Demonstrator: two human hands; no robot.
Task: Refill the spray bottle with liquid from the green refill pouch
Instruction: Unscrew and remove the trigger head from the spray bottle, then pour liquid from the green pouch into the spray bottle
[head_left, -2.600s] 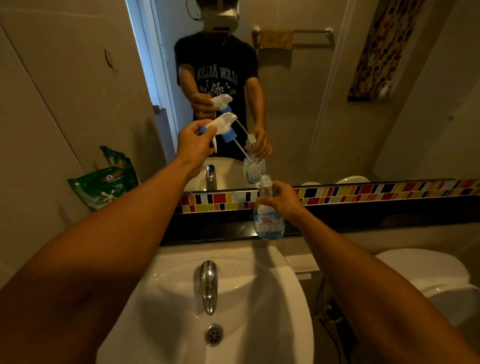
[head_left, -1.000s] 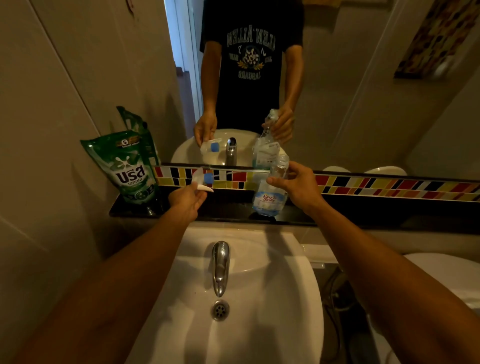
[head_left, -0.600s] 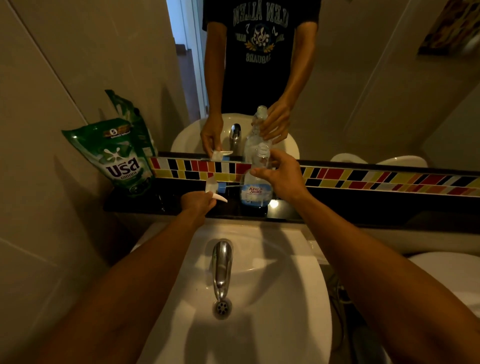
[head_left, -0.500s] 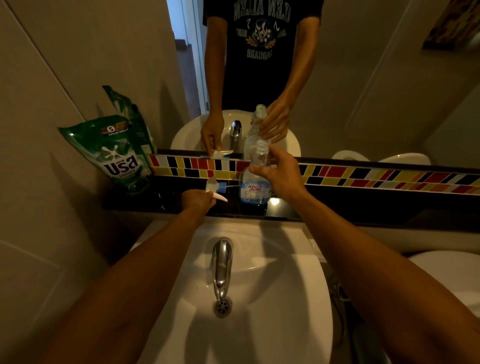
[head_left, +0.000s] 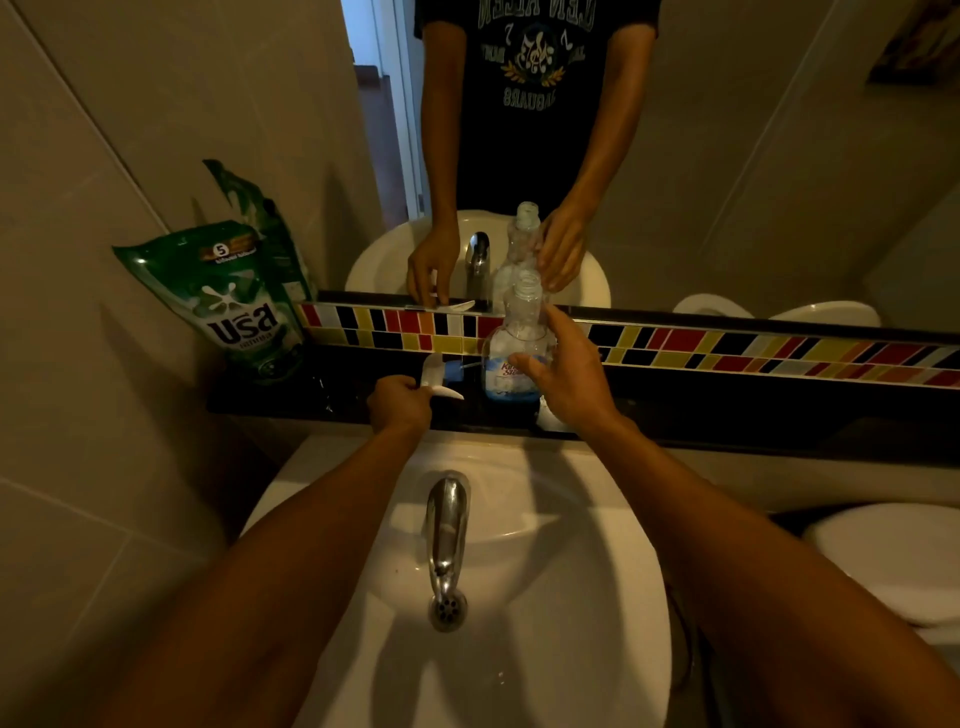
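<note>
Behind the white sink (head_left: 597, 597) runs a dark shelf (head_left: 727, 410) under a mirror (head_left: 727, 156) and a strip of coloured tiles (head_left: 727, 348). At the middle of the frame the spray bottle (head_left: 514, 353) stands upright on this shelf with its neck open. The right hand (head_left: 566, 374) is wrapped around its side. Just left of it, the left hand (head_left: 400, 405) pinches the white spray head (head_left: 439, 376), which lies low on the shelf. The green refill pouch (head_left: 239, 306) leans on the wall at centre left, apart from both hands. A chrome tap (head_left: 447, 525) is below.

Clear plastic spray bottle (head_left: 514, 343), glossy green refill pouch (head_left: 239, 306), shiny metal tap (head_left: 445, 525).
</note>
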